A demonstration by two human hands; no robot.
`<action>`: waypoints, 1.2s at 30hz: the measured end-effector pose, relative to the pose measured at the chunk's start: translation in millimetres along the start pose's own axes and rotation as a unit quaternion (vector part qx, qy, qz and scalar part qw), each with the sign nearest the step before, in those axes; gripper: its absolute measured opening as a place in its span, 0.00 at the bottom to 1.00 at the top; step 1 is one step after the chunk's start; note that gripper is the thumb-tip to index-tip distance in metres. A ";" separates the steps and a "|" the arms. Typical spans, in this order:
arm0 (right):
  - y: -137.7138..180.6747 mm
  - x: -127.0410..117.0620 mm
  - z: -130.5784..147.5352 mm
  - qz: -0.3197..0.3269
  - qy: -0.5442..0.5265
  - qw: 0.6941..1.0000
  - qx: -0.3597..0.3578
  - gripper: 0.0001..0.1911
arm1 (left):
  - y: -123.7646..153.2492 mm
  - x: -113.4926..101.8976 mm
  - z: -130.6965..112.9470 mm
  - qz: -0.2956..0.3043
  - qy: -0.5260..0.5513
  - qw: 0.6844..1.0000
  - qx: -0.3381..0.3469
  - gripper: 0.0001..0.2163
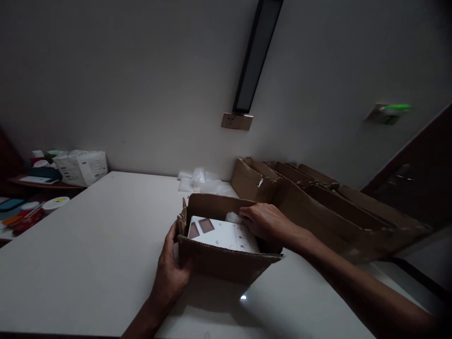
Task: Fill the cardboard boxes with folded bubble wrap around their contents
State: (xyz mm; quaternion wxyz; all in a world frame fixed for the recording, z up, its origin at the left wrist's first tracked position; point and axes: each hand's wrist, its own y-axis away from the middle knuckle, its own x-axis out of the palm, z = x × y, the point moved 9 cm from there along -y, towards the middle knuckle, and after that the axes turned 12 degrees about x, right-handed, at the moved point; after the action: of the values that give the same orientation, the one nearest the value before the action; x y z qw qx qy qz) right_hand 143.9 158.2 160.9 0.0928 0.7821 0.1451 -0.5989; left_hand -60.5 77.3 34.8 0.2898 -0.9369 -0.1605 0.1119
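Note:
An open cardboard box (pixel 226 266) with a torn left edge stands on the white table. My left hand (pixel 172 268) holds its left side, thumb on the front wall and fingers round the torn edge. Inside lies a white printed carton (pixel 219 231) with brownish squares on its face. My right hand (pixel 266 220) reaches over the right side of the box, fingers closed at a small whitish, translucent wrapped bundle (pixel 233 217) beside the carton. The fingertips and part of the bundle are hidden.
Several open cardboard boxes (pixel 318 216) stand in rows at the right. Clear bubble-wrap pieces (pixel 199 179) lie by the wall on the white table (pixel 88 245). At the left, a shelf (pixel 45 184) bears a white plastic pack (pixel 83 168) and tubs. A socket (pixel 236 121) is on the wall.

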 end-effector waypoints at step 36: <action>95.1 129.4 -68.9 -0.109 -0.522 0.830 0.160 0.18 | -18.6 59.2 -0.2 0.141 0.142 0.979 -0.043 0.28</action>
State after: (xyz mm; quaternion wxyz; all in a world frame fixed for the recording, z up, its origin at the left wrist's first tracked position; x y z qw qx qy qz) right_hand 269.9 105.7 51.8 -0.0380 0.3357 0.0613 -0.9392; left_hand -10.2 113.4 38.8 0.2503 -0.9681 0.0110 0.0102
